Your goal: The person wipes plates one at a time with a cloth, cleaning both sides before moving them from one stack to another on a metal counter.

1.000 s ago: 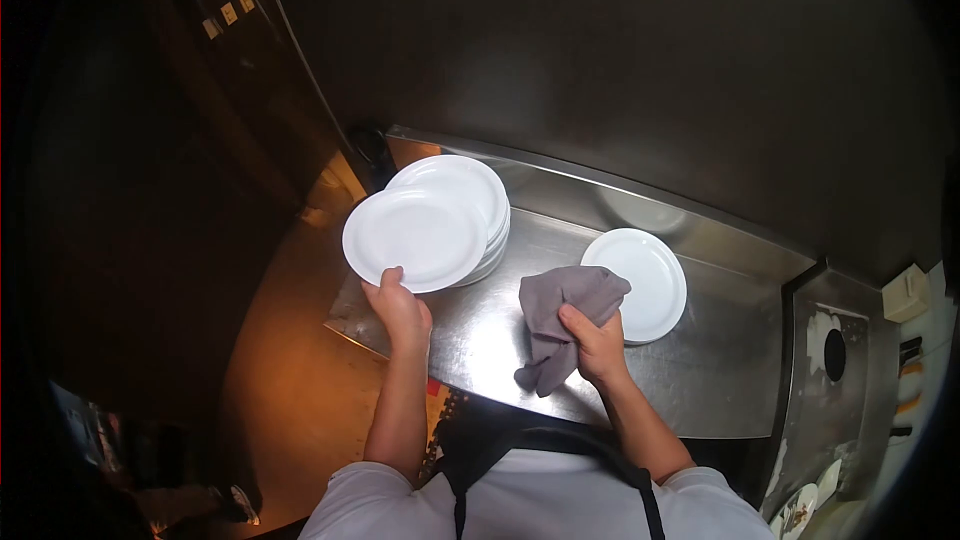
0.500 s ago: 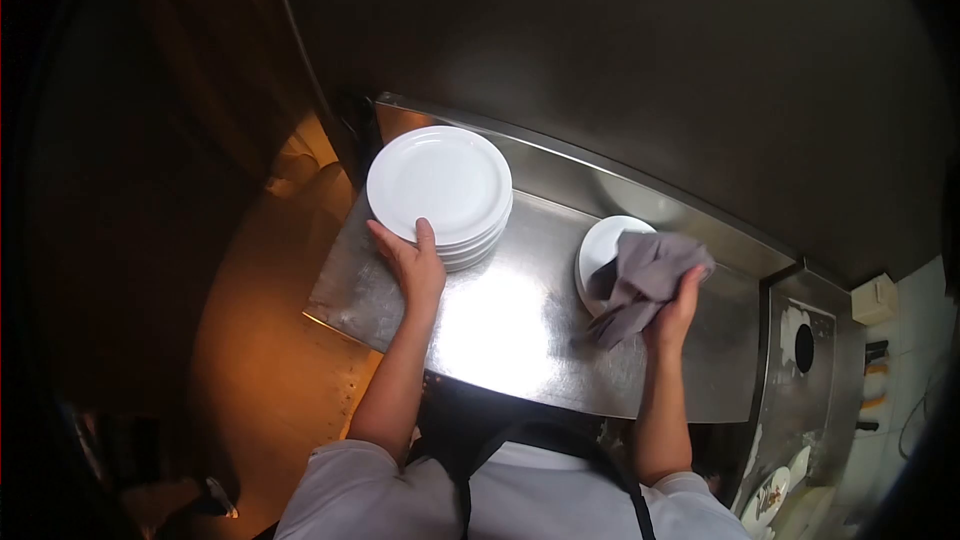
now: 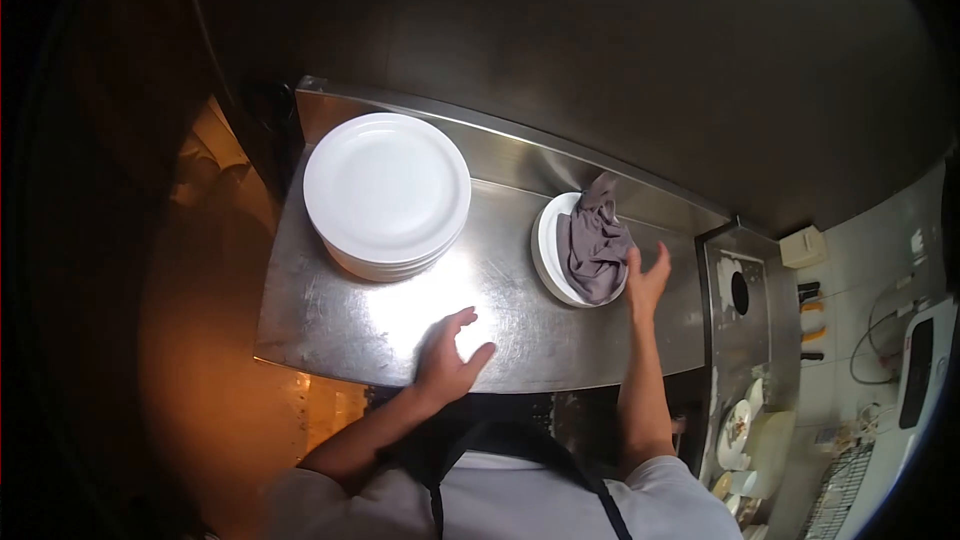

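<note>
A stack of white plates (image 3: 387,190) stands at the left of the steel counter. My left hand (image 3: 453,360) hovers over the counter's front part, thumb and fingers apart, with nothing in it. To the right, a crumpled grey-purple cloth (image 3: 597,250) lies in a white bowl-like dish (image 3: 547,252) and hangs over its back rim. My right hand (image 3: 649,275) is beside the dish's right side, fingers spread, close to the cloth; whether it touches is hard to tell.
The steel counter (image 3: 500,365) has a raised back edge. Right of it is a steel unit with a round dark hole (image 3: 740,292). Knives (image 3: 812,320) hang on the tiled wall, and used dishes (image 3: 735,430) sit lower right.
My left hand has left the plate stack and moved down and right. My right hand has let go of the cloth, now lying in the dish. The view has shifted right.
</note>
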Demonstrator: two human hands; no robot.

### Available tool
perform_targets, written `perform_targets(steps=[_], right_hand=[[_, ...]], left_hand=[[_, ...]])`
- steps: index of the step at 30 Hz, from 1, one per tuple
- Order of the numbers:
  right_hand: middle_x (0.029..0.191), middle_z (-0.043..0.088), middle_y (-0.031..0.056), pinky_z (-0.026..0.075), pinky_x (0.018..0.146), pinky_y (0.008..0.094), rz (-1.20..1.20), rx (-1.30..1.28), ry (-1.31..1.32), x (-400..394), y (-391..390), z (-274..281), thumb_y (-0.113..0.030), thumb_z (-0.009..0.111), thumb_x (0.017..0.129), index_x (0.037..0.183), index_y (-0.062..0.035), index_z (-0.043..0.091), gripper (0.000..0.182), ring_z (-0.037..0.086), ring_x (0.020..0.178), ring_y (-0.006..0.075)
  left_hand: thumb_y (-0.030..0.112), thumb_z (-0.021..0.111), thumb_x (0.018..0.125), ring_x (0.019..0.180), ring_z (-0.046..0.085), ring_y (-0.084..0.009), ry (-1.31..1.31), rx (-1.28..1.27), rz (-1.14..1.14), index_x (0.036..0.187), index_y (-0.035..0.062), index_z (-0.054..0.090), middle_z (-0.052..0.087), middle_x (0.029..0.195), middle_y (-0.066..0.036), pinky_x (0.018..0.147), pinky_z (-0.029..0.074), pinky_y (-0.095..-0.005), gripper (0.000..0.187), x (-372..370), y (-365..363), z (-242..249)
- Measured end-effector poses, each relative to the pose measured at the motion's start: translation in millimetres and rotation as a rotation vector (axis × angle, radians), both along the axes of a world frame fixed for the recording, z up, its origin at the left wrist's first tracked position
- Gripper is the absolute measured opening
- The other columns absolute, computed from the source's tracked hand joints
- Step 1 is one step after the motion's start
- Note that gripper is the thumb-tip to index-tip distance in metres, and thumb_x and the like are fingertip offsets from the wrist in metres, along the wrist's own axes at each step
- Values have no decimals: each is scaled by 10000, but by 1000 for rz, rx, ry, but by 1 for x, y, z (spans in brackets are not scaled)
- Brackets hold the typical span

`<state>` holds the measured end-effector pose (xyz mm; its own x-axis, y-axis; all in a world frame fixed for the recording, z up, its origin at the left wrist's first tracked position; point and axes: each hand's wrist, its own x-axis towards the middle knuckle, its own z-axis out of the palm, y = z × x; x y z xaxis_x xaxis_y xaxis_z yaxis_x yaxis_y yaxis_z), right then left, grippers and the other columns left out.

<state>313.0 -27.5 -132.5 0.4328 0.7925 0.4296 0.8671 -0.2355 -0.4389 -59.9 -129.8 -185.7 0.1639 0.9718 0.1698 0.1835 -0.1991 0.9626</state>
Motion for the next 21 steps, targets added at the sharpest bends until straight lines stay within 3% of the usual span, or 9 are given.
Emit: perform_targets(steps=[3, 5, 9, 10, 12, 14, 17, 18, 21], right_hand=[[1424, 444, 281, 349, 1092, 455, 211, -204, -314, -29, 10, -16, -477, 745, 785, 1353, 15, 495, 792, 429, 1320, 418], [1413, 456, 284, 339, 1102, 459, 154, -291, -419, -31, 45, -46, -476, 748, 766, 1326, 23, 521, 784, 428, 1322, 426], [1472, 429, 268, 322, 1138, 432, 291, -429, 33, -70, 85, -37, -381, 704, 800, 1348, 28, 535, 704, 399, 1375, 406], [1477, 431, 260, 324, 1140, 431, 416, -425, 148, -77, 71, -34, -345, 689, 809, 1349, 29, 541, 673, 406, 1376, 398], [1469, 449, 246, 336, 1136, 435, 584, -425, 119, -79, 20, -9, -270, 670, 814, 1351, 33, 530, 632, 423, 1366, 400], [1456, 465, 241, 328, 1143, 428, 734, -551, 105, -48, -11, 12, -248, 669, 810, 1369, 29, 511, 643, 424, 1363, 405], [1491, 425, 237, 284, 1171, 432, 485, -508, -2, 15, -2, -5, -239, 674, 811, 1402, 4, 482, 667, 371, 1408, 388], [1510, 394, 243, 257, 1178, 458, 366, -462, -242, 30, 13, -25, -255, 677, 816, 1415, -22, 473, 675, 337, 1427, 384], [1524, 363, 260, 250, 1177, 475, 277, -434, -214, -6, 69, -32, -293, 677, 828, 1400, -38, 497, 651, 323, 1429, 400]], left_hand=[[326, 797, 805, 1258, 485, -390, 58, 7, -137, 1375, -21, 438, 513, 1335, -237, 1067, 388, -466, 758, 43, 31, 9], [419, 832, 745, 1381, 339, -437, 72, 11, -211, 1495, -61, 213, 340, 1478, -309, 1133, 292, -498, 1085, 88, 58, -6], [579, 835, 631, 1477, 159, -435, 347, -40, -103, 1499, -126, -25, 133, 1563, -359, 1167, 137, -539, 1410, 151, 99, 1], [567, 836, 626, 1472, 187, -428, 274, -20, -41, 1497, -130, 18, 173, 1552, -357, 1159, 161, -516, 1383, 155, 106, -5], [569, 842, 624, 1481, 188, -382, 382, -164, -328, 1493, -116, 39, 204, 1552, -325, 1147, 177, -472, 1367, 150, 123, -16], [554, 855, 610, 1473, 210, -391, 466, -114, -295, 1484, -135, 64, 221, 1539, -342, 1147, 170, -481, 1365, 148, 120, -15], [559, 863, 602, 1465, 225, -394, 443, 41, -149, 1480, -144, 67, 225, 1532, -353, 1145, 167, -484, 1377, 150, 109, -8], [564, 864, 602, 1464, 228, -394, 421, 117, -86, 1480, -143, 63, 224, 1532, -354, 1144, 168, -483, 1384, 150, 109, -5], [567, 858, 616, 1466, 212, -395, 460, 115, -89, 1482, -140, 38, 199, 1541, -354, 1143, 160, -490, 1386, 155, 109, -3]])
